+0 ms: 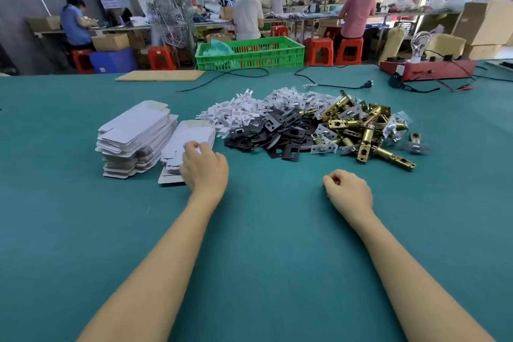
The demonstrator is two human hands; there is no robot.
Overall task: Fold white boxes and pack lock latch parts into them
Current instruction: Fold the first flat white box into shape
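1. Right hand (348, 193) rests loosely curled and idle on the desk (263, 244); ready it.
2. Left hand (204, 165) fingers touch the small stack of flat boxes (191, 137); grip unclear. Peel one only.
3. Latch parts (369, 128) wait beyond.

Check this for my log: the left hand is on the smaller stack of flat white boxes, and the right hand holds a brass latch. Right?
Not quite. In the head view the right hand holds nothing; it rests loosely curled on the green table. The left hand is indeed on the smaller stack of flat white boxes.
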